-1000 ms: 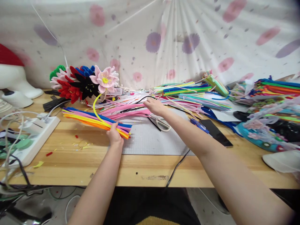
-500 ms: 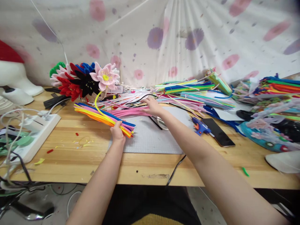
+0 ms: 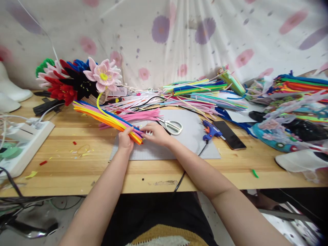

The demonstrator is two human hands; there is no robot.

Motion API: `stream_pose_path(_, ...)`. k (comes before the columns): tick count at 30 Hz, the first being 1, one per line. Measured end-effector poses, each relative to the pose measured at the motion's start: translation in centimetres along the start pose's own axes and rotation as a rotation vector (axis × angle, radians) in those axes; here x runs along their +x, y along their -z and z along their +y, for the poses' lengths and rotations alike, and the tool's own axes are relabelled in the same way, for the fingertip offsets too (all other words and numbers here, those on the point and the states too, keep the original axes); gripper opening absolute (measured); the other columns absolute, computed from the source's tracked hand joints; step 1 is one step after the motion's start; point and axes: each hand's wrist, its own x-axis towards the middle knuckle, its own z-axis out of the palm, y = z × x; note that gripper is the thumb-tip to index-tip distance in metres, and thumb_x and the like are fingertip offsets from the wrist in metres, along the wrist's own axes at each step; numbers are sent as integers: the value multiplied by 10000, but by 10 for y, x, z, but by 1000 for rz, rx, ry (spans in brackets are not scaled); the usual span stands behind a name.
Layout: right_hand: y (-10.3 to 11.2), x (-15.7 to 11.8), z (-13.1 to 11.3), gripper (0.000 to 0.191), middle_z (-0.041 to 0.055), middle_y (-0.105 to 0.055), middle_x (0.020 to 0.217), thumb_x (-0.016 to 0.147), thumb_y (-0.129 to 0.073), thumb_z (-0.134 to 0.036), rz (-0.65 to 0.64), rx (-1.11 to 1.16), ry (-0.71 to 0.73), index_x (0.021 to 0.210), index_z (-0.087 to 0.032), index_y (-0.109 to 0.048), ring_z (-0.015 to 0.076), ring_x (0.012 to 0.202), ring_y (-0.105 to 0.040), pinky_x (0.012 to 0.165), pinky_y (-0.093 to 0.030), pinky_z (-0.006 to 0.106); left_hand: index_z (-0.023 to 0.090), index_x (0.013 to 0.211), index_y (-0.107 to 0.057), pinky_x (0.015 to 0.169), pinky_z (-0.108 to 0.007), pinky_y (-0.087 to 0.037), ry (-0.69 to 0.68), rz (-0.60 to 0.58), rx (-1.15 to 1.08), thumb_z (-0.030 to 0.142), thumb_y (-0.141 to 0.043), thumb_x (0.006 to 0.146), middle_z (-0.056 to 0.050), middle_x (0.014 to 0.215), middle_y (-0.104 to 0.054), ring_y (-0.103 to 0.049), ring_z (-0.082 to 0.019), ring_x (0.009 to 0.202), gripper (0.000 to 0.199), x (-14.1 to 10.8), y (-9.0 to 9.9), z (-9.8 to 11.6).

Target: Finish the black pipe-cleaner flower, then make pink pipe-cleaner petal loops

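My left hand (image 3: 125,139) is closed round the lower end of a bundle of pipe cleaners (image 3: 102,118) in yellow, orange, purple and blue. The bundle slants up to the left above the table. My right hand (image 3: 155,133) is at the bundle's near end, its thumb and bent fingers against the stem tips. Behind the hands lie loose pink pipe cleaners (image 3: 143,114). Scissors with pale handles (image 3: 175,127) rest on the grey cutting mat (image 3: 189,147), just beyond my right hand.
Pipe-cleaner flowers (image 3: 102,76) stand at the back left, a power strip (image 3: 36,143) below them. More pipe cleaners (image 3: 200,87) are heaped along the back. To the right lie a blue glue gun (image 3: 211,130), a phone (image 3: 230,135) and a white shoe-like form (image 3: 299,162).
My right hand has come back from the pink pipe cleaners to the end of the bundle, uncovering the scissors. My left hand keeps hold of the bundle. The view has shifted slightly.
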Motion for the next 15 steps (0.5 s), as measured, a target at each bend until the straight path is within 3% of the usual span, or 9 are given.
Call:
stream_pose_path(7, -7, 2, 18, 236, 31, -682, 900, 863, -474, -197, 81, 55, -135, 977, -177, -680, 130, 783, -572, 719, -384, 226, 133, 792, -620, 677, -384, -525, 35, -207, 49, 158, -679, 460, -66, 760, -687, -647, -230, 715, 339, -2, 3, 1)
stream_pose_path(15, 6, 0, 27, 223, 29, -609, 762, 894, -435, -227, 145, -22, -56, 761, -159, -600, 131, 754, -517, 696, -351, 234, 131, 711, -583, 569, -361, -505, -11, -179, 147, 168, -707, 440, -14, 624, -631, -606, -192, 545, 301, 2, 9, -6)
